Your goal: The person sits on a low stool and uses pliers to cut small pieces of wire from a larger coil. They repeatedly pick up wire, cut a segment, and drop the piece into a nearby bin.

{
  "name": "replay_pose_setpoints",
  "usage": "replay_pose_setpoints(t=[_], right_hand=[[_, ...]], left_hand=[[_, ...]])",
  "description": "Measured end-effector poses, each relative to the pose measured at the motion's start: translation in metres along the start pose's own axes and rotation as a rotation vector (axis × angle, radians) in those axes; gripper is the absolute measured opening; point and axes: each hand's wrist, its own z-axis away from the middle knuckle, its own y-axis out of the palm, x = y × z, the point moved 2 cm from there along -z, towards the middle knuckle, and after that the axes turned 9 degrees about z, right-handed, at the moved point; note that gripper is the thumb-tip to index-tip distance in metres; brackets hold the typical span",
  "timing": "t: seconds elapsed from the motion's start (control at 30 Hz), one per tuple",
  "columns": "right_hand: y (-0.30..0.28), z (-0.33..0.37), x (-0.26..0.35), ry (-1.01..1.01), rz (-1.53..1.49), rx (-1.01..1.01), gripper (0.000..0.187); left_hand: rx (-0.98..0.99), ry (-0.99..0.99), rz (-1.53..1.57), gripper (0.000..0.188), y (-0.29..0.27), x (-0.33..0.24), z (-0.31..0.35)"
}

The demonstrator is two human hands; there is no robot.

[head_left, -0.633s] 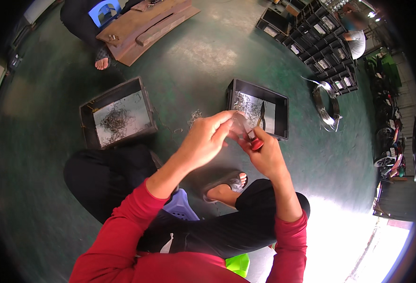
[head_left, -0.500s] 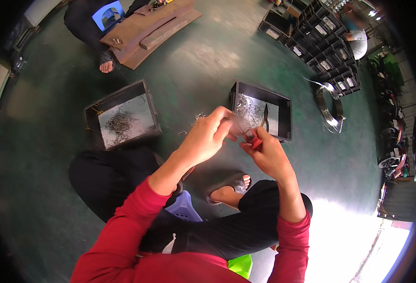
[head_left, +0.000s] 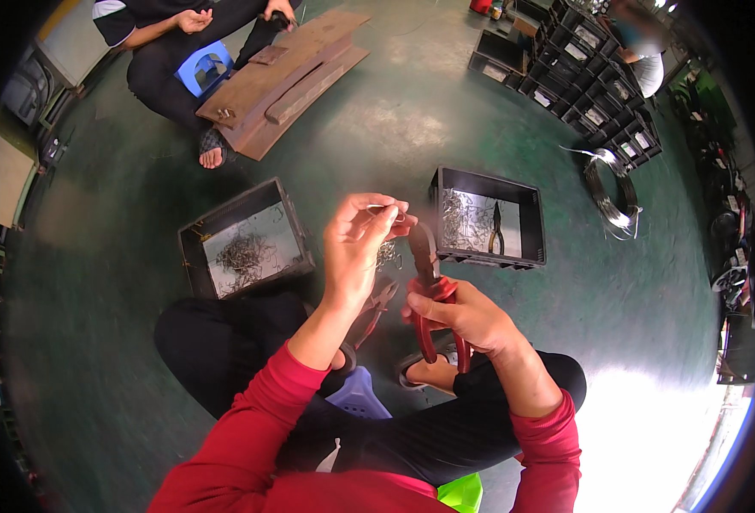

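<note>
My left hand (head_left: 353, 248) is raised with fingertips pinched around a thin bent wire piece (head_left: 372, 210). Red-handled pliers (head_left: 430, 286) are gripped in my right hand (head_left: 471, 315), their dark jaws pointing away from me and close beside the left fingertips. The pliers' handles are spread apart below the hand. Beneath my hands, a second pair of red-handled pliers (head_left: 379, 301) shows near my feet, partly hidden by my left wrist. Some small wire pieces (head_left: 388, 254) lie on the floor behind my left hand.
A black crate (head_left: 296, 224) at left holds a heap of small bent wires; another black crate (head_left: 497, 259) at right holds wires and dark pliers (head_left: 496, 227). A wire coil (head_left: 610, 192) and stacked crates (head_left: 595, 77) stand farther right. A co-worker sits by a wooden board (head_left: 288, 81).
My hands have drawn slightly apart, and the pliers have swung so their jaws point away from me with handles spread. The view has shifted, bringing a co-worker's hands into sight.
</note>
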Motion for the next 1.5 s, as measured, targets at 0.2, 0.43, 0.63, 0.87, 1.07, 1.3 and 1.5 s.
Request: replay_pose_setpoints(t=[0.2, 0.43, 0.63, 0.87, 1.07, 1.3, 1.5], right_hand=[[0.005, 0.001, 0.009, 0.022, 0.053, -0.010, 0.037], [0.006, 0.000, 0.008, 0.033, 0.013, -0.014, 0.036], [0.007, 0.001, 0.007, 0.018, -0.011, -0.058, 0.032], [0.004, 0.002, 0.007, 0.035, 0.028, -0.032, 0.034], [-0.006, -0.002, -0.010, 0.004, 0.102, -0.089, 0.035], [-0.048, -0.001, -0.019, 0.080, 0.106, -0.345, 0.032], [-0.074, 0.005, -0.033, 0.080, 0.039, -0.469, 0.026]], left_hand=[[0.039, 0.138, -0.035, 0.006, 0.006, 0.001, 0.002], [0.094, 0.231, -0.096, 0.005, 0.006, 0.005, 0.003], [0.093, 0.175, -0.103, 0.005, 0.006, 0.006, 0.003], [0.117, 0.170, -0.031, 0.008, 0.007, 0.009, 0.003], [0.083, 0.100, -0.066, 0.007, 0.003, 0.025, 0.004], [-0.010, -0.135, -0.640, 0.038, -0.109, 0.143, 0.011], [0.370, -0.675, -1.841, 0.102, -0.216, 0.224, 0.162]])
